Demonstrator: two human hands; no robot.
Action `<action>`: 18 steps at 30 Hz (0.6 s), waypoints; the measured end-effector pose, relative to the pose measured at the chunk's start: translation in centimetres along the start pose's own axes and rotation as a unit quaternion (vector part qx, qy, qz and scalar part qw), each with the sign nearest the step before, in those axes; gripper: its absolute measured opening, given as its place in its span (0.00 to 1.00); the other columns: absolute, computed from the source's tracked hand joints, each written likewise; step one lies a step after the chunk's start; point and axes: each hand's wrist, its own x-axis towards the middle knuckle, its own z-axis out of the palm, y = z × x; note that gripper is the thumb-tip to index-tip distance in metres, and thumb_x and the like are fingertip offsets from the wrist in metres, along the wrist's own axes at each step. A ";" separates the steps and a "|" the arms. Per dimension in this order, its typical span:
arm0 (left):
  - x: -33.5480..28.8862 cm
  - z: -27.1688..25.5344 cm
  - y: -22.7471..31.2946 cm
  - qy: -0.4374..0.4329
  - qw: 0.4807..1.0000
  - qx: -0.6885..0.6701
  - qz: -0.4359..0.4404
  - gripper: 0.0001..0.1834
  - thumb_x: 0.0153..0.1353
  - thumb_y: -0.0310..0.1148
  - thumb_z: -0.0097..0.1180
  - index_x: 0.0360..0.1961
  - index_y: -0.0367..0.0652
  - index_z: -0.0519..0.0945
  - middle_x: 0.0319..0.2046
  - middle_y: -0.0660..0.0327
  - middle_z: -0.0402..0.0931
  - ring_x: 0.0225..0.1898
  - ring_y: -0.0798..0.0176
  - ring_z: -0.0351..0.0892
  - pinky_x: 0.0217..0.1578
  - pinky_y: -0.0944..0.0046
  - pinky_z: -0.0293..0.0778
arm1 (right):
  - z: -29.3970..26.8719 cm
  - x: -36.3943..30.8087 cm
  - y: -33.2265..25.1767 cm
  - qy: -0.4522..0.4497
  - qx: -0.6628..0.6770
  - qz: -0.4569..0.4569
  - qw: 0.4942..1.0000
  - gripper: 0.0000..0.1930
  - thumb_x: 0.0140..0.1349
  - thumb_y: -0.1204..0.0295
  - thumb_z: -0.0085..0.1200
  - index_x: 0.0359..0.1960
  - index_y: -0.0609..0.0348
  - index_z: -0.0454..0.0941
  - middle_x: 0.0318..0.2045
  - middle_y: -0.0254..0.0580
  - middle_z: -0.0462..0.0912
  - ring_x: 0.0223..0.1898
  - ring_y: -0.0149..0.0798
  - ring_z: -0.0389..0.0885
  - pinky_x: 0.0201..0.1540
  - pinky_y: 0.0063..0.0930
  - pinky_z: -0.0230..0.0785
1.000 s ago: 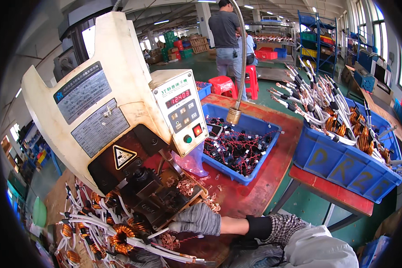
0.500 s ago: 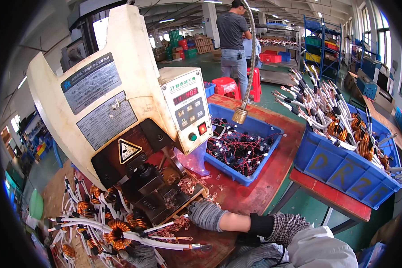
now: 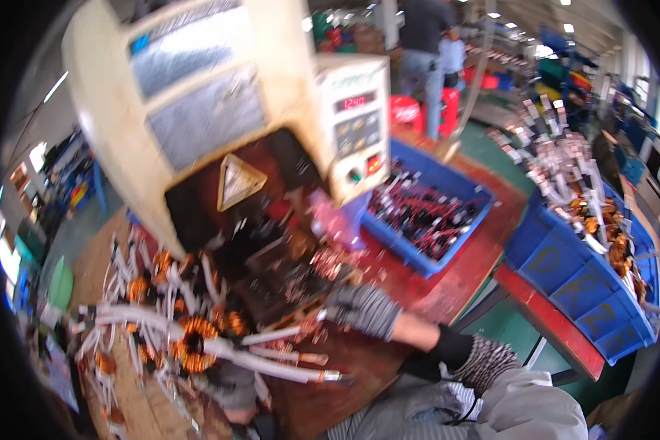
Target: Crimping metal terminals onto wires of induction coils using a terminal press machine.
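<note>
In front of me a copper-wound ring coil point(image 3: 196, 343) with thick white sleeved leads lies across the heap on the left. My left hand point(image 3: 231, 385), in a grey glove, is closed around its leads from below; the cables partly cover its fingers. My right hand point(image 3: 363, 312), in a grey striped glove, is beside the front edge of the crimping press point(image 3: 235, 183). Its fingers are bent together at a small shiny piece, too blurred to name. White lead ends with copper terminals point(image 3: 312, 358) point right, just below that hand.
Loose copper terminals point(image 3: 334, 260) lie by the press die. Behind stands a blue bin point(image 3: 425, 253) of small black parts with red wires. At right, another blue bin point(image 3: 565, 282) holds more coils on a red stand. A person point(image 3: 422, 59) stands at the back.
The whole view has shifted and blurred, so the press sits higher and further right. More of my left hand shows. The press display reads differently. My right hand stays near the die.
</note>
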 end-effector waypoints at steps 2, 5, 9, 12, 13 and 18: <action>1.2 4.4 -0.6 -0.017 0.999 0.044 -0.004 0.38 0.49 0.56 0.50 0.58 0.48 0.58 0.53 0.61 0.61 0.52 0.59 0.61 0.55 0.53 0.54 | -1.6 0.3 -1.1 0.032 0.118 0.023 0.992 0.10 0.54 0.68 0.50 0.35 0.58 0.74 0.28 0.43 0.77 0.32 0.40 0.77 0.36 0.30 0.69; 1.0 4.6 -1.1 0.094 0.994 0.055 0.008 0.38 0.49 0.57 0.50 0.57 0.48 0.58 0.52 0.61 0.61 0.50 0.60 0.63 0.54 0.56 0.57 | -2.4 0.5 -1.0 0.032 0.219 0.080 0.972 0.09 0.55 0.75 0.50 0.38 0.61 0.74 0.27 0.35 0.77 0.29 0.27 0.73 0.34 0.21 0.67; 1.0 4.8 -1.1 0.153 0.986 0.063 0.011 0.42 0.45 0.60 0.52 0.57 0.48 0.57 0.49 0.59 0.64 0.47 0.58 0.66 0.47 0.56 0.63 | -2.3 0.7 -2.5 -0.002 0.300 0.138 0.944 0.10 0.55 0.74 0.51 0.39 0.60 0.75 0.30 0.31 0.77 0.32 0.23 0.72 0.36 0.18 0.66; 0.7 5.3 -1.0 0.233 0.970 0.066 0.021 0.46 0.41 0.62 0.55 0.57 0.47 0.57 0.46 0.56 0.67 0.43 0.55 0.69 0.42 0.55 0.67 | -2.0 0.7 -4.1 -0.011 0.326 0.143 0.934 0.10 0.55 0.72 0.53 0.39 0.60 0.75 0.30 0.30 0.77 0.33 0.23 0.72 0.38 0.18 0.66; 0.7 5.3 -1.0 0.234 0.968 0.086 0.016 0.46 0.40 0.62 0.56 0.57 0.48 0.57 0.46 0.57 0.66 0.44 0.55 0.68 0.43 0.55 0.66 | -1.8 0.8 -4.3 -0.015 0.314 0.113 0.943 0.10 0.55 0.72 0.52 0.38 0.60 0.75 0.31 0.31 0.77 0.34 0.23 0.72 0.38 0.18 0.66; 0.6 5.3 -0.8 0.160 0.981 0.108 -0.006 0.40 0.47 0.60 0.50 0.58 0.52 0.57 0.52 0.61 0.63 0.51 0.54 0.63 0.53 0.48 0.59 | -1.9 0.9 -5.7 -0.041 0.309 0.087 0.946 0.08 0.55 0.73 0.52 0.37 0.59 0.75 0.32 0.32 0.77 0.35 0.24 0.72 0.40 0.19 0.66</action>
